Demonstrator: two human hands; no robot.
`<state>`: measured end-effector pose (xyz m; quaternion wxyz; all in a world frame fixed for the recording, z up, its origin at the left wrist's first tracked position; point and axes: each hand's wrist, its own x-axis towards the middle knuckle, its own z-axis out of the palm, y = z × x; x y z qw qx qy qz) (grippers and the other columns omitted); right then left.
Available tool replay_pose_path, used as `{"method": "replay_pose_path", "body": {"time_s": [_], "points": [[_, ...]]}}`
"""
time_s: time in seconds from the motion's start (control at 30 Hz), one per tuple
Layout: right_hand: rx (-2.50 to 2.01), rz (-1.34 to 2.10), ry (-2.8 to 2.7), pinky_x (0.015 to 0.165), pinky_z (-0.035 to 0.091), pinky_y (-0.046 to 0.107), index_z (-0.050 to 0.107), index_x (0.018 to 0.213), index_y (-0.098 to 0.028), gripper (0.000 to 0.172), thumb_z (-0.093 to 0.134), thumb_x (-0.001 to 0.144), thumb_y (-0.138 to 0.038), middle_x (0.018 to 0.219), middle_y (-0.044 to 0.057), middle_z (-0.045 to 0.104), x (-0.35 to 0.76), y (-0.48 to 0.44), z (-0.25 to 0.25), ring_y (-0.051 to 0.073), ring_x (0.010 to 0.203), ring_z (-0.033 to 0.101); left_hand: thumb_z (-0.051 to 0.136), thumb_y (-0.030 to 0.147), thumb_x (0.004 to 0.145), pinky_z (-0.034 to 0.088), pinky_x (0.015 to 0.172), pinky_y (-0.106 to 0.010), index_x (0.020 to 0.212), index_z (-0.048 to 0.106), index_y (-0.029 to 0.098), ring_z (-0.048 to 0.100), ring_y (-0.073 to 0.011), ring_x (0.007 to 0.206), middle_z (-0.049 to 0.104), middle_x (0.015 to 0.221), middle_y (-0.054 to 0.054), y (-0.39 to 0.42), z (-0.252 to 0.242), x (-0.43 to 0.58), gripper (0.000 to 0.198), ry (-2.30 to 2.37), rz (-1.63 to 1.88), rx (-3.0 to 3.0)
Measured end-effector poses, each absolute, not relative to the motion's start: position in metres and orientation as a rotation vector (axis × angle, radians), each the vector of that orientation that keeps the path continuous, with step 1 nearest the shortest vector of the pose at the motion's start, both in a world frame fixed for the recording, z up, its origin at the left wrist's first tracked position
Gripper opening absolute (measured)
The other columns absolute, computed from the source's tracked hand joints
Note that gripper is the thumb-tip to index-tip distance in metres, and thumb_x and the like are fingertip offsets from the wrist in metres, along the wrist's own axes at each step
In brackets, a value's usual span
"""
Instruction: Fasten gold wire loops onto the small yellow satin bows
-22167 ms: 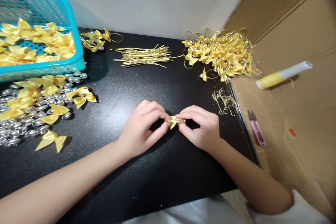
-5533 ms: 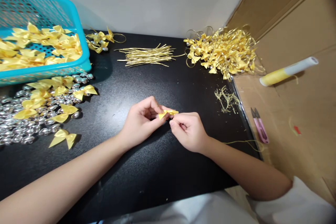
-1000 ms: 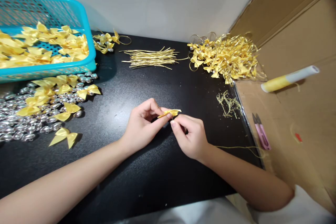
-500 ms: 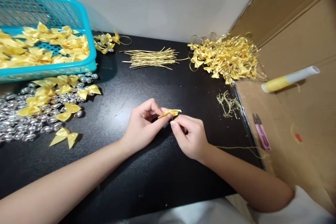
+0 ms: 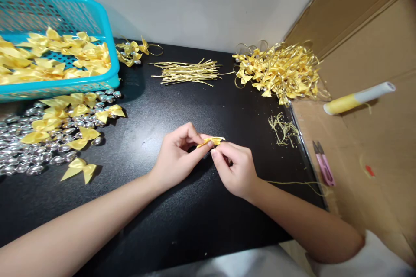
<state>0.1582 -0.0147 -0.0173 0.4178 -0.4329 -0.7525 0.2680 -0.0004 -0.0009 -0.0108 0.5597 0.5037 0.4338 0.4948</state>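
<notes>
Over the middle of the black table, my left hand (image 5: 178,156) pinches a yellow ribbon bow (image 5: 216,140) between thumb and fingers. Close against it, my right hand (image 5: 235,166) has thumb and forefinger pressed together on a thin thread (image 5: 213,146) just below the bow. The fingers hide most of this strand. A yellow thread (image 5: 289,182) also runs out from behind my right forearm toward the table's right edge; whether both are one piece I cannot tell.
A turquoise basket (image 5: 112,58) of bows stands at left, with silver beads (image 5: 35,156) and loose bows (image 5: 79,169) before it. Gold cords (image 5: 186,72), finished bow loops (image 5: 279,71) and thread scraps (image 5: 282,130) lie farther back. Pink snips (image 5: 324,166) and a thread spool (image 5: 359,98) are at right.
Almost nothing differs. The bow has shifted very slightly to the right and down in my left fingers; both hands keep their places.
</notes>
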Motion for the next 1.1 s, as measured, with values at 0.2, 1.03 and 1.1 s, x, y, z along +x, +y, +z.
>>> {"method": "replay_pose_path", "body": {"time_s": [0.2, 1.03, 1.1], "points": [[-1.079, 0.669, -1.899, 0.052, 0.037, 0.022, 0.048, 0.064, -0.019, 0.027, 0.048, 0.091, -0.014, 0.057, -0.004, 0.046, 0.159, -0.014, -0.018, 0.008, 0.052, 0.042, 0.076, 0.022, 0.077, 0.059, 0.074, -0.028, 0.066, 0.051, 0.018, 0.074, -0.0189, 0.080, 0.077, 0.082, -0.006, -0.001, -0.012, -0.001, 0.028, 1.039, 1.178, 1.213], [-1.126, 0.495, -1.809, 0.082, 0.047, 0.038, 0.070, 0.094, -0.021, 0.011, 0.067, 0.083, -0.021, 0.092, 0.005, 0.064, 0.173, -0.002, -0.001, 0.019, 0.088, 0.058, 0.062, 0.014, 0.082, 0.057, 0.070, -0.026, 0.067, 0.059, 0.021, 0.073, -0.0172, 0.077, 0.078, 0.089, -0.005, 0.002, -0.013, -0.009, 0.017, 1.039, 1.197, 1.943], [-1.124, 0.527, -1.851, 0.083, 0.047, 0.038, 0.072, 0.090, -0.023, 0.009, 0.067, 0.084, -0.019, 0.089, 0.004, 0.064, 0.172, -0.001, -0.001, 0.018, 0.086, 0.059, 0.061, 0.011, 0.082, 0.056, 0.067, -0.025, 0.068, 0.060, 0.021, 0.072, -0.0161, 0.073, 0.078, 0.085, -0.005, 0.002, -0.015, -0.009, 0.017, 0.988, 1.233, 2.064]]}}
